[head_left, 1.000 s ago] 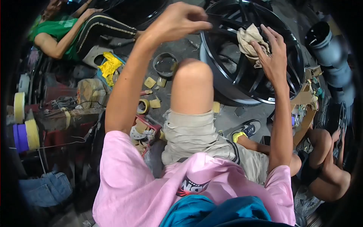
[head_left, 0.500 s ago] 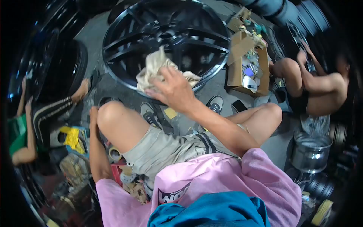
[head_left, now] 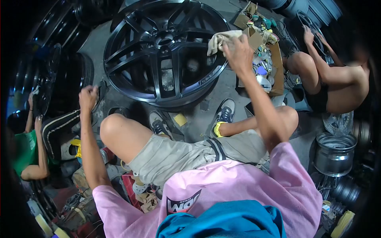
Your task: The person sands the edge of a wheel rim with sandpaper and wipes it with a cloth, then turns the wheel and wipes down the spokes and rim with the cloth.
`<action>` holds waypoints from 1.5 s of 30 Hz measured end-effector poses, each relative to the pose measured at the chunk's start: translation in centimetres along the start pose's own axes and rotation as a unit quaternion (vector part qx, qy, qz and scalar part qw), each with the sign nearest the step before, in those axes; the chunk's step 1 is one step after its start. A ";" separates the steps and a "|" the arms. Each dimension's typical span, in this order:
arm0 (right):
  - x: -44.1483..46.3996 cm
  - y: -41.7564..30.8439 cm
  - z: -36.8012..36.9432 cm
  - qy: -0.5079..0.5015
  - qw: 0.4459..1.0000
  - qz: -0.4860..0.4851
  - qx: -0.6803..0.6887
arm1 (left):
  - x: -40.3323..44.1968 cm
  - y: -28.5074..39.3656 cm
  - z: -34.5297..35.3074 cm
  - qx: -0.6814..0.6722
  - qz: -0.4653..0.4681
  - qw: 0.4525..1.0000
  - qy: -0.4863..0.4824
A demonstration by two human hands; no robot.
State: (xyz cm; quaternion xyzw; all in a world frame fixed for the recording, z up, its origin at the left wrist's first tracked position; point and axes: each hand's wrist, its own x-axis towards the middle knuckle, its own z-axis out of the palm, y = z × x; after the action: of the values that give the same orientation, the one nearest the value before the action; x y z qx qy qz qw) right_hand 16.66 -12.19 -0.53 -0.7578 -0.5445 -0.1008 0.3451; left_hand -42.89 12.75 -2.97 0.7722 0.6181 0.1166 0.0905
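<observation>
A large black spoked wheel rim [head_left: 165, 86] rests on the floor in front of me. My right hand [head_left: 239, 53] has its fingers round a pale beige cloth [head_left: 223, 40], which hangs over the right edge of the rim. On the left, my left hand [head_left: 88, 98] is raised above my knee, away from the rim, with its fingers curled. Whether those fingers hold something small I cannot make out.
A person in green [head_left: 32, 152] sits at left by another wheel. At right a seated person [head_left: 337, 79] handles a wheel. A cardboard box [head_left: 276, 71] of cans and bits stands right of the rim. A silver rim [head_left: 335, 154] is farther right.
My right hand has carried the cloth from the rim's near edge to its right edge. My left hand has risen beside my knee. The view has shifted a little.
</observation>
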 end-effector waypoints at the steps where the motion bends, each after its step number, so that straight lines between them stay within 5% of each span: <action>1: -1.3 -2.0 -0.3 0.022 0.999 0.011 -0.029 | 0.7 4.1 -2.7 -0.005 0.024 0.999 0.022; 3: -6.3 -5.9 0.4 0.076 0.995 -0.034 -0.055 | 2.0 11.3 -6.1 -0.035 0.100 0.992 0.067; 6: -11.8 -14.8 0.4 0.014 0.996 -0.079 0.041 | 3.1 21.6 -7.7 -0.026 0.174 0.984 0.038; 8: -13.1 -19.9 2.8 -0.043 0.992 -0.054 0.110 | 2.9 27.3 -5.7 -0.136 0.255 0.957 0.013; 13: -11.1 -22.3 3.7 -0.035 0.984 -0.108 0.134 | 0.6 35.7 -1.7 -0.102 0.342 0.934 -0.026; 22: -11.6 -12.7 -0.7 -0.074 0.980 -0.060 0.172 | 1.8 30.5 0.1 -0.080 0.283 0.955 -0.042; 28: -4.1 -1.2 1.2 0.067 0.979 0.131 0.141 | 4.0 26.7 0.9 -0.034 0.249 0.966 -0.055; 32: 4.3 6.7 5.4 0.065 0.990 0.110 0.067 | 5.4 23.7 2.5 -0.009 0.258 0.964 -0.056; 35: 9.9 7.6 7.1 0.023 0.995 0.095 0.021 | 5.3 23.5 2.3 0.014 0.159 0.964 -0.213; 41: 8.4 5.9 6.9 0.039 0.998 0.051 -0.011 | 2.7 25.0 0.2 0.022 0.176 0.965 -0.195; 45: 1.8 2.7 2.2 -0.021 0.973 0.209 0.098 | 2.4 25.0 -1.3 0.027 0.168 0.960 -0.223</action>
State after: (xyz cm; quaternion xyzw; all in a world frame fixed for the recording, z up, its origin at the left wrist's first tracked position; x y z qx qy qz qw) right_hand 19.32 -9.90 -2.33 -0.8190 -0.3887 0.0437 0.4197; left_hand -19.47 9.57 5.54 0.8733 0.4468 -0.0616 0.1839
